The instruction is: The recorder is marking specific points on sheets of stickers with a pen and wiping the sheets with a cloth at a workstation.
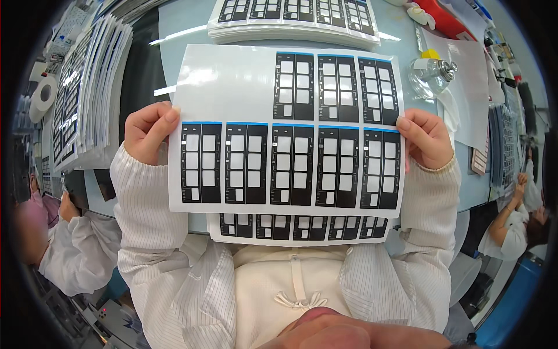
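Note:
Between my two hands a white sheet (226, 87) of black labels with blue top edges is held up, spread flat. Its upper left part is bare white; three labels sit at the upper right and a full row runs along the bottom. My left hand (150, 131) pinches the left edge between thumb and fingers. At the right edge, my right hand (427, 138) grips in the same way. Partly hidden below the sheet lies a near stack (302, 228) of similar label sheets. Beyond it is a far stack (296, 35) with the same print.
A tall pile of label sheets (87, 87) stands on the left, beside a white roll (42, 98). On the right are a clear bottle (430, 75) with a metal top and a red object (444, 17). Other people's arms (503, 227) show at both sides.

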`<state>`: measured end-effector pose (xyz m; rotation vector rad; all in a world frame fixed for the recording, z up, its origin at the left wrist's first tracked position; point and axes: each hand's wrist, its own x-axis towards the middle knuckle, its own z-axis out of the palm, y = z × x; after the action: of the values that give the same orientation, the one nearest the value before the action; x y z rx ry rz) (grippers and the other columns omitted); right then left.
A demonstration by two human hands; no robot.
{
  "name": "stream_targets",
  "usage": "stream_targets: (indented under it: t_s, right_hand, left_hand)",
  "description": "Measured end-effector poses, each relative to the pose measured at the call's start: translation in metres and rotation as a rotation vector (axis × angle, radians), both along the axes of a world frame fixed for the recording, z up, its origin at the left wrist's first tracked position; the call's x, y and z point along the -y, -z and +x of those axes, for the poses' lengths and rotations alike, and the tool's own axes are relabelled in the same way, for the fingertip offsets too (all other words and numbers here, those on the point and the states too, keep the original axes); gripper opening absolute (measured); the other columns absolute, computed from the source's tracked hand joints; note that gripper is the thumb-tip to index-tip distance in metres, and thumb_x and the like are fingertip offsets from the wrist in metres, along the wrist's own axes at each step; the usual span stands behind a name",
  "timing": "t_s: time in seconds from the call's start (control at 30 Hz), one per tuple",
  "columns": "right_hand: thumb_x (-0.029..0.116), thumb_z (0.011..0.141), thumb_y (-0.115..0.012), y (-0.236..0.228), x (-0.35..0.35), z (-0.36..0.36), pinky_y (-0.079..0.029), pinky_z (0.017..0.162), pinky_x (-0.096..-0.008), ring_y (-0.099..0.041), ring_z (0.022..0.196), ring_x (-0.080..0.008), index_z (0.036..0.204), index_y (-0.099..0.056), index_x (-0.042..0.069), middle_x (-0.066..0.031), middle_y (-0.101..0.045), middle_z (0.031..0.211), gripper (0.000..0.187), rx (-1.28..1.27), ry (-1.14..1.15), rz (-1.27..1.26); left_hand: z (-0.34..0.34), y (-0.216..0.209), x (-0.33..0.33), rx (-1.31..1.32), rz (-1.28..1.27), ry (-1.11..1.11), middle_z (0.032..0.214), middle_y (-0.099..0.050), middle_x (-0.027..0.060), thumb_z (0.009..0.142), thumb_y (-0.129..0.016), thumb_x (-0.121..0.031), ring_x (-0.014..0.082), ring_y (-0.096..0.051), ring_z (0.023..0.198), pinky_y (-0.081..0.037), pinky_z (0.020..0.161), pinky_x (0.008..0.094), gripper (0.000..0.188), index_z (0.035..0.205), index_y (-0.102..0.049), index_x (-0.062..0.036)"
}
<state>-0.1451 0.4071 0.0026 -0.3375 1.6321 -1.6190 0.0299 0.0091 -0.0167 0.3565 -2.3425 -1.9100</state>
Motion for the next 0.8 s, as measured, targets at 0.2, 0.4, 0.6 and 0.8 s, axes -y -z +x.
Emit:
stream_targets:
  t_s: [0.2,0.4,0.6,0.8]
  right_hand:
    - [0.021,0.091,-0.056,-0.001,0.006,0.002,-0.044,0.040,-0.0200,-0.059,0.045,-0.0141,0.088,-0.060,-0.002,-0.0093,-0.063,0.065,0.023,-0.028,0.023,0.074]
    - [0.015,0.093,-0.052,-0.002,0.008,0.004,-0.044,0.041,-0.0189,-0.057,0.045,-0.0123,0.098,-0.061,-0.003,-0.0091,-0.062,0.065,0.020,-0.169,0.020,0.122]
    - [0.016,0.090,-0.057,0.000,0.006,0.004,-0.041,0.044,-0.0172,-0.057,0.047,-0.0094,0.097,-0.063,0.000,-0.0056,-0.062,0.066,0.019,-0.185,0.012,0.139]
    - [0.017,0.090,-0.058,-0.001,0.009,0.005,-0.042,0.045,-0.0169,-0.056,0.048,-0.0078,0.097,-0.064,0.001,-0.0042,-0.062,0.067,0.019,-0.224,-0.006,0.138]
  left_hand:
    - [-0.003,-0.007,-0.003,0.021,0.013,-0.071,0.066,-0.059,0.0006,0.086,-0.061,-0.023,0.0093,-0.051,0.057,-0.042,0.058,0.0241,0.022,0.075,-0.062,-0.0037]
    - [0.000,-0.015,0.021,-0.023,-0.047,-0.353,0.081,-0.066,0.0043,0.087,-0.061,-0.025,0.0105,-0.060,0.069,-0.048,0.063,0.0217,0.028,0.101,-0.065,-0.0006]
    - [0.046,0.008,0.075,-0.410,-0.088,-0.569,0.105,-0.062,0.0116,0.090,-0.054,-0.008,0.0137,-0.061,0.091,-0.048,0.080,0.0231,0.032,0.121,-0.051,0.0013]
    - [0.103,0.042,0.059,-0.580,0.141,-0.932,0.113,-0.057,0.0163,0.090,-0.049,-0.003,0.0224,-0.061,0.096,-0.052,0.081,0.0327,0.035,0.124,-0.038,0.0031]
